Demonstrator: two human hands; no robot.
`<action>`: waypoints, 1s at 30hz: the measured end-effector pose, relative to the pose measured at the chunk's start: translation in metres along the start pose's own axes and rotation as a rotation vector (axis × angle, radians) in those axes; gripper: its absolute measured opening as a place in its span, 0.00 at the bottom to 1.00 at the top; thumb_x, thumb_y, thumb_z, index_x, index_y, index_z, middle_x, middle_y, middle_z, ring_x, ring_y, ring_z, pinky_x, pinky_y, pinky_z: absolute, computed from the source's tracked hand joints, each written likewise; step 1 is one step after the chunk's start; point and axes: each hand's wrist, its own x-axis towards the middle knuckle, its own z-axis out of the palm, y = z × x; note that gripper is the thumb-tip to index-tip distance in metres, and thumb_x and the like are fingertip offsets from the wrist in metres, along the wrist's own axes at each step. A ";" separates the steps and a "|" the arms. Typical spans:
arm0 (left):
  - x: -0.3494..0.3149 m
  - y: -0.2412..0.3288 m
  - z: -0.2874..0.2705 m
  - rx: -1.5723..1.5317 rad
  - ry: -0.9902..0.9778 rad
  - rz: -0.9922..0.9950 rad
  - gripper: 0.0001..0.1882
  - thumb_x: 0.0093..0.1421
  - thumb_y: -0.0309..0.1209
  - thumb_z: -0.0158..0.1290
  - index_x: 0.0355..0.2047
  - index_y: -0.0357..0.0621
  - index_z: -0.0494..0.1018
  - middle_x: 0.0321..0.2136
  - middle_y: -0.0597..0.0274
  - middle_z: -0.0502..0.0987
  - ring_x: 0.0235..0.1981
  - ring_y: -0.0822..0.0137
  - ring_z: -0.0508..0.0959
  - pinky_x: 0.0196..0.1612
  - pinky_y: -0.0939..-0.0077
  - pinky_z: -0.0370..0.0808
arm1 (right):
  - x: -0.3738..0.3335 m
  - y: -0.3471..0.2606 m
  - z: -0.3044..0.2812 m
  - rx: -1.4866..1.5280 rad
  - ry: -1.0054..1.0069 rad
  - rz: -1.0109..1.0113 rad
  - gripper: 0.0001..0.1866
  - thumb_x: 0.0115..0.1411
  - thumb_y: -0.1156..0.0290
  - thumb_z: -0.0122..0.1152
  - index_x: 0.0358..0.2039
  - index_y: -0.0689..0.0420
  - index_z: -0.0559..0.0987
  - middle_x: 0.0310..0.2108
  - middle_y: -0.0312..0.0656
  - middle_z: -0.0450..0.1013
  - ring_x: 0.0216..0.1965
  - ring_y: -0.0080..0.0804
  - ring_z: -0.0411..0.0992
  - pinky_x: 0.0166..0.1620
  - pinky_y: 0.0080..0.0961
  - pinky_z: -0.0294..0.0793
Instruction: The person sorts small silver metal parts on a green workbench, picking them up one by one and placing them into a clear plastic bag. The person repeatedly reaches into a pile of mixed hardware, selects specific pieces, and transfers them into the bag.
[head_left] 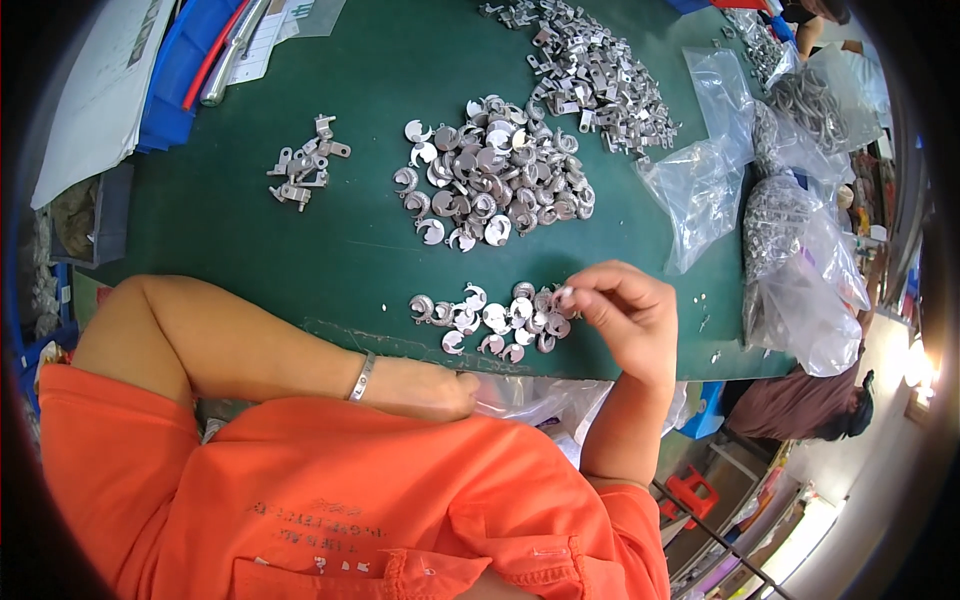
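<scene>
Close to the table's near edge lies a small group of round, crescent-notched metal parts [494, 318]. At its right side, my right hand [632, 312] is closed in a pinch, fingertips against the outermost parts. Whatever lies between those fingertips is too small to name. My left hand [440, 392] rests at the table edge, below the group, its fingers curled and mostly hidden. Beside it a clear plastic bag [530, 397] hangs at the edge. Farther up sits a larger heap of the same round parts [490, 170].
A heap of bent metal brackets [610, 85] lies at the far right, and several more brackets [305, 165] lie at left. Clear bags [790, 230] of metal parts line the right edge. Blue bins [180, 90] stand at the upper left. People are at the right.
</scene>
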 end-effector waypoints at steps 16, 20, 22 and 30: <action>0.000 0.002 -0.009 -0.011 -0.044 0.009 0.08 0.53 0.28 0.43 0.27 0.33 0.65 0.28 0.52 0.64 0.23 0.63 0.74 0.25 0.74 0.74 | 0.022 0.012 0.012 0.100 0.406 0.097 0.08 0.59 0.73 0.55 0.32 0.65 0.78 0.24 0.39 0.74 0.22 0.19 0.69 0.23 0.13 0.65; 0.001 0.003 -0.010 -0.038 -0.086 -0.024 0.09 0.52 0.29 0.43 0.27 0.33 0.65 0.28 0.52 0.65 0.25 0.63 0.73 0.26 0.75 0.75 | 0.015 0.012 -0.001 0.485 0.270 0.192 0.08 0.58 0.73 0.56 0.33 0.66 0.78 0.24 0.41 0.74 0.21 0.20 0.68 0.21 0.14 0.64; 0.001 0.004 -0.014 -0.012 -0.113 -0.031 0.09 0.52 0.29 0.43 0.27 0.32 0.65 0.28 0.51 0.65 0.25 0.62 0.73 0.26 0.75 0.75 | 0.011 0.013 -0.002 0.453 0.279 0.155 0.07 0.57 0.74 0.57 0.32 0.65 0.78 0.26 0.41 0.75 0.24 0.21 0.70 0.24 0.15 0.67; 0.000 0.004 -0.016 -0.038 -0.091 -0.018 0.10 0.53 0.29 0.43 0.28 0.32 0.65 0.29 0.50 0.65 0.24 0.61 0.74 0.26 0.72 0.75 | 0.009 0.002 0.004 -0.381 0.075 -0.207 0.04 0.47 0.80 0.63 0.26 0.61 0.79 0.32 0.45 0.76 0.34 0.34 0.74 0.39 0.26 0.71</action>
